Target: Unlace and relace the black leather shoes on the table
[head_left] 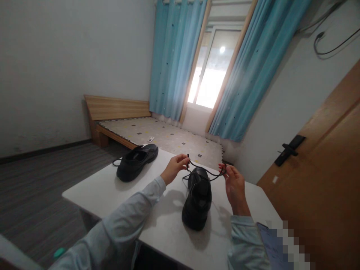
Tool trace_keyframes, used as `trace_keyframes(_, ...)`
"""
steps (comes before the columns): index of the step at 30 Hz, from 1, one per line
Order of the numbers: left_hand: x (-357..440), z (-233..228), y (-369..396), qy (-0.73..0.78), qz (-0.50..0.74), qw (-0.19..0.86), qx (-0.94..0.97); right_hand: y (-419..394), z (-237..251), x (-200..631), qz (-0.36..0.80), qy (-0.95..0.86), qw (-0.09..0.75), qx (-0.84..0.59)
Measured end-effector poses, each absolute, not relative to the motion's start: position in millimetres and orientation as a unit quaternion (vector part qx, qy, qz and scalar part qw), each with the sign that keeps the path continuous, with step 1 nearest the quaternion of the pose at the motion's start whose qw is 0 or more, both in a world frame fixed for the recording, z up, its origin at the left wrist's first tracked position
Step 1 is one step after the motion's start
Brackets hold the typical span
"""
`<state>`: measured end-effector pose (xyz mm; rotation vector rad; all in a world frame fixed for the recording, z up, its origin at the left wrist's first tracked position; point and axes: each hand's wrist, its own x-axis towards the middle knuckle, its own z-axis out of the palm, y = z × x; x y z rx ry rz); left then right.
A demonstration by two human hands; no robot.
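Single view, head-worn camera. It looked forward and slightly down across a white table from the near edge, close to the person's raised hands and forearms at the bottom of the frame. It faced a bed and a curtained window; a wooden door stood at right.

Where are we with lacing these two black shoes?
In hand: left hand and right hand each pinch an end of the black shoelace above the near black leather shoe; no knot shows. The far black shoe lies untouched, its lace trailing on the white table.
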<state>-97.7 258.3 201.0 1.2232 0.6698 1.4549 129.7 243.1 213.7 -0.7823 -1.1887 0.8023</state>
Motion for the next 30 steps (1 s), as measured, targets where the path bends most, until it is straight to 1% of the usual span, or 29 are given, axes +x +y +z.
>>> trace_keyframes(4,-103,204,261,0.283,0.633,0.518,0.501,247,203,127,0.339,-0.656,0.566,-0.368)
trace_keyframes(7,-106,213,264,0.296,0.640,0.495,0.508,247,195,123,0.295,-0.734,0.475,-0.385)
trace_keyframes(10,-108,232,267,0.304,0.627,0.470,0.541,245,189,117,0.254,-0.766,0.431,-0.403)
trace_keyframes(13,-110,263,270,0.309,0.608,0.440,0.584,244,184,113,0.222,-0.770,0.435,-0.411)
trace_keyframes(17,-110,312,274,0.297,0.581,0.385,0.653,247,178,111,0.214,-0.734,0.476,-0.433)
trace_keyframes(19,-108,334,276,0.291,0.572,0.357,0.679,248,176,111,0.240,-0.718,0.486,-0.436)
trace_keyframes(23,-101,369,277,0.279,0.567,0.295,0.716,249,172,111,0.344,-0.684,0.466,-0.444)
trace_keyframes(26,-97,389,276,0.270,0.568,0.254,0.735,250,171,113,0.389,-0.661,0.461,-0.446)
trace_keyframes(30,-93,407,275,0.277,0.569,0.213,0.744,249,171,118,0.431,-0.630,0.480,-0.431)
